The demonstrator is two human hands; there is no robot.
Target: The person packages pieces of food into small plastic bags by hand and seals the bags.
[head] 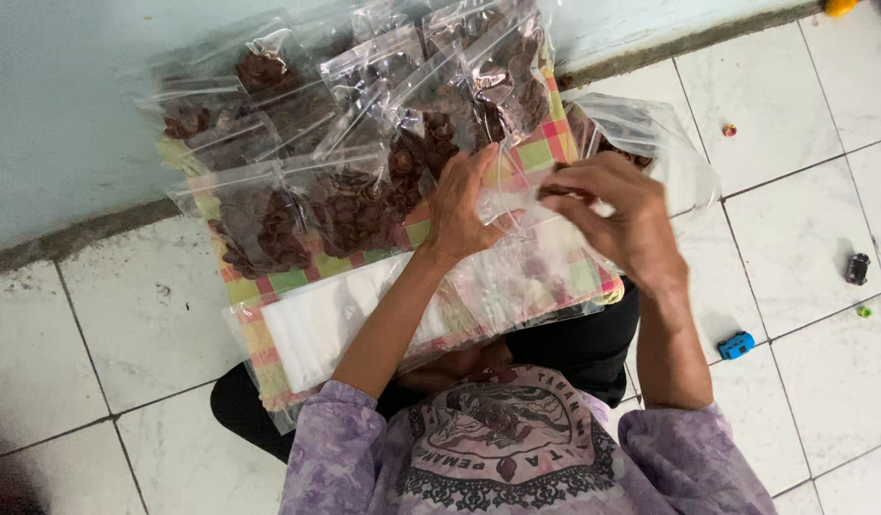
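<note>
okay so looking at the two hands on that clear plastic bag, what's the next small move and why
Probably press the bag's open top closed. Both the left hand and the right hand pinch the clear bag, which already holds brown chips, like the filled bags stacked behind.

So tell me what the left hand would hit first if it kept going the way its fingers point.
The left hand points up toward the wall. First in that line is probably the pile of filled clear bags of brown chips lying just beyond its fingertips, though depth is hard to judge.
</note>
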